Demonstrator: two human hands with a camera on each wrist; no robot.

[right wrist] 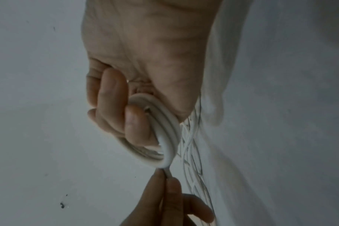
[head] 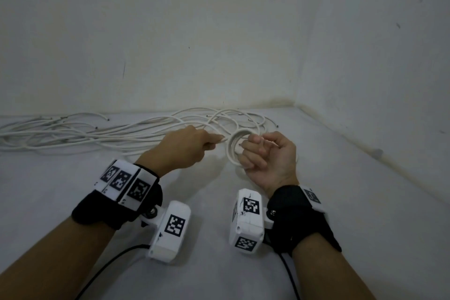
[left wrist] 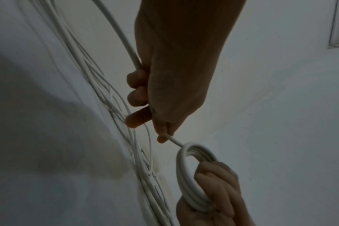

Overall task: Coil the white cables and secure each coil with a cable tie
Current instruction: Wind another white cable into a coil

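Winding goes best if the left hand (head: 187, 145), pinching the loose cable (left wrist: 124, 41), feeds it snugly onto the coil (head: 235, 146) gripped in the right hand (head: 267, 156)

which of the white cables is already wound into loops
Only the coil gripped by the right hand, fed by the left hand; the loose cables lie straggling behind.

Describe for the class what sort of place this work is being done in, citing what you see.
Probably a bare indoor corner, with work done on a pale flat surface against plain walls. Loose white cables lie spread along the wall's foot. No furniture or tools show.
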